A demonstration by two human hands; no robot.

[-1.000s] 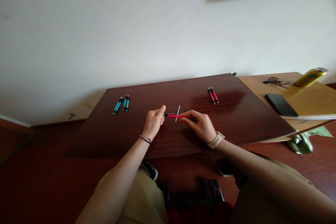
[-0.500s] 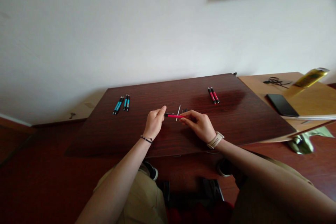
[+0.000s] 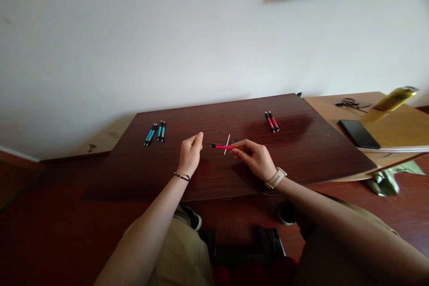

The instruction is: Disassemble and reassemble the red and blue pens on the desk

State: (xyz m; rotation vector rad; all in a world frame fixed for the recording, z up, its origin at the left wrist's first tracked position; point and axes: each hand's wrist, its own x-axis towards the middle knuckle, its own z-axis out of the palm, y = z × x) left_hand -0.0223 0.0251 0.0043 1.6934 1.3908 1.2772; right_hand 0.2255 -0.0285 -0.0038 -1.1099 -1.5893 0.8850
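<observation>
Between the thumb and fingers of my right hand (image 3: 254, 157) is a red pen (image 3: 222, 146), its black end pointing left above the table. My left hand (image 3: 190, 154) is closed just left of that black end, apart from it. Whatever its curled fingers may hold is hidden. A thin white ink refill (image 3: 228, 139) lies on the table behind the red pen, crossing its line. Small dark pieces (image 3: 236, 140) lie near my right fingertips, too small to name.
On the dark wooden table (image 3: 201, 120), several blue pens (image 3: 155, 132) lie at left and two red pens (image 3: 272, 121) at back right. A lighter side table (image 3: 321, 103) carries a phone (image 3: 359, 133), a coiled cable (image 3: 351, 104) and a yellow can (image 3: 397, 98).
My left hand has moved left, off the black end of the red pen, and stays closed. My right hand keeps the pen in nearly the same place.
</observation>
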